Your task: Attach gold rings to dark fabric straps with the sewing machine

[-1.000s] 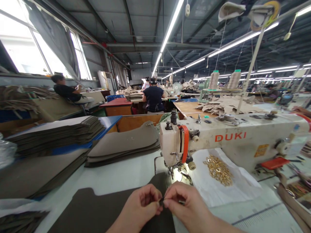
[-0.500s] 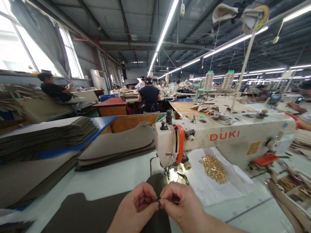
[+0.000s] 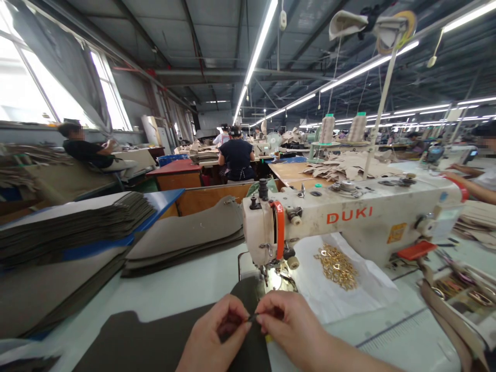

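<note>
My left hand (image 3: 219, 330) and my right hand (image 3: 289, 323) meet fingertip to fingertip in front of the sewing machine's needle area. Each pinches one end of a small dark piece (image 3: 252, 316), too small to identify. Beneath them a dark grey-brown panel (image 3: 147, 341) lies on the pale table, its rounded end reaching toward the lit needle area (image 3: 276, 279). The white DUKI sewing machine (image 3: 349, 217) stands just beyond. Gold-coloured metal rings (image 3: 338, 266) are heaped on a white sheet (image 3: 310, 289) to the right of the needle.
Stacks of grey panels (image 3: 186, 232) lie at the left. A tray (image 3: 465, 310) of small parts and a strap sit at the right. Thread cones (image 3: 326, 129) stand behind the machine. People sit at the left, in the middle distance and at the right edge.
The view has shifted slightly, so the machine appears a little further left. My fingertips are slightly farther apart, with more of the small dark piece showing between them.
</note>
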